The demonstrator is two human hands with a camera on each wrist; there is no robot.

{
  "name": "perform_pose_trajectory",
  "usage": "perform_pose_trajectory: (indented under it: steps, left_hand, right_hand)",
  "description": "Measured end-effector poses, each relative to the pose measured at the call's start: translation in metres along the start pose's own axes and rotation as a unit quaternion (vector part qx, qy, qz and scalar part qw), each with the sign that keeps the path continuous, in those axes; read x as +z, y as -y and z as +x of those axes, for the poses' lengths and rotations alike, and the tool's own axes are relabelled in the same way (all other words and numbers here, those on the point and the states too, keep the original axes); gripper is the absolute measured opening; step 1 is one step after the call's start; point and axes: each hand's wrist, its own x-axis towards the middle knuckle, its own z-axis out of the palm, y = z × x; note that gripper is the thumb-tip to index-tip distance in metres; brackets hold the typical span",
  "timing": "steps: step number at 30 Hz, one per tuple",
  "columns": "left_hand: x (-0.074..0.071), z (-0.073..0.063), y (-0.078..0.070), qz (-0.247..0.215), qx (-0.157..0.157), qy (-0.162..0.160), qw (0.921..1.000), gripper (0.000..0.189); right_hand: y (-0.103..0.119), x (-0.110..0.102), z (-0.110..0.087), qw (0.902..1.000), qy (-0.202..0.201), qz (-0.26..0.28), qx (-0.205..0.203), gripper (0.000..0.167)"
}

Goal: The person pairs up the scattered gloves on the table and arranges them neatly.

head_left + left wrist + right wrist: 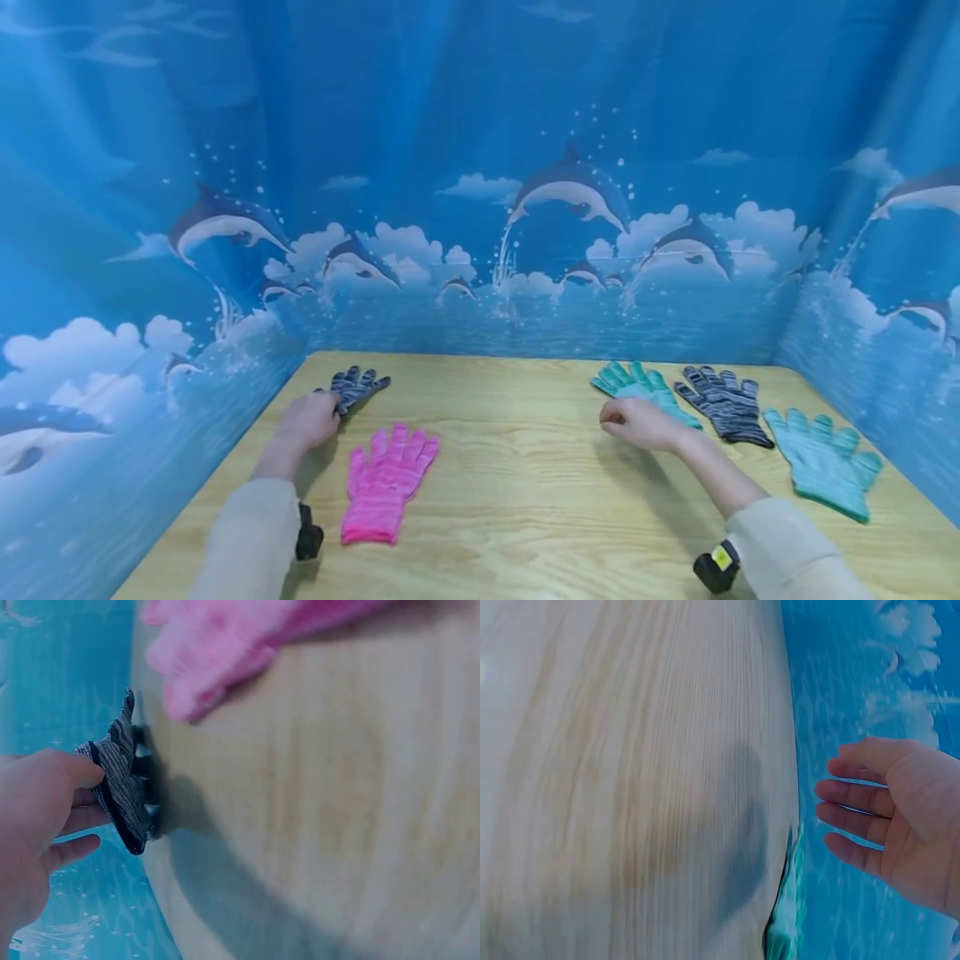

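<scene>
My left hand [311,419] pinches the cuff of a black-and-grey striped knit glove [357,386] at the table's far left. In the left wrist view, thumb and fingers hold the cuff edge of this striped glove [124,776], whose fingers point away from the hand. A pink glove [388,483] lies flat, fingers pointing away, just right of the left hand. My right hand [641,423] is above the table with loosely bent fingers and nothing in them, overlapping a green glove [637,383] in the head view.
A second black-and-grey striped glove [723,406] and a pale green glove [825,462] lie at the right of the wooden table [510,500]. Blue curtains printed with dolphins [570,196] enclose the back and sides.
</scene>
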Motion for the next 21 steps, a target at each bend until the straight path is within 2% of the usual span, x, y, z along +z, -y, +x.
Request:
perform_pose_trajectory:
  steps: [5, 12, 17, 21]
  left_hand:
    - [-0.015, 0.005, -0.004, -0.07, -0.022, -0.03, 0.9969, 0.009]
    - [-0.047, 0.013, -0.02, -0.141, -0.017, -0.067, 0.9876, 0.021]
    - [-0.061, 0.018, -0.039, -0.237, -0.047, -0.066, 0.9681, 0.027]
    - [-0.066, 0.019, -0.058, -0.299, -0.048, -0.061, 0.9512, 0.029]
  right_hand:
    - [-0.018, -0.009, -0.014, 0.9997, -0.005, 0.006, 0.025, 0.015]
    - [-0.037, -0.019, -0.039, 0.9977, -0.025, 0.0, 0.062, 0.017]
    - [-0.048, -0.025, -0.055, 0.9962, -0.026, -0.005, 0.083, 0.02]
    - [-0.055, -0.029, -0.063, 0.9953, -0.034, -0.009, 0.09, 0.022]
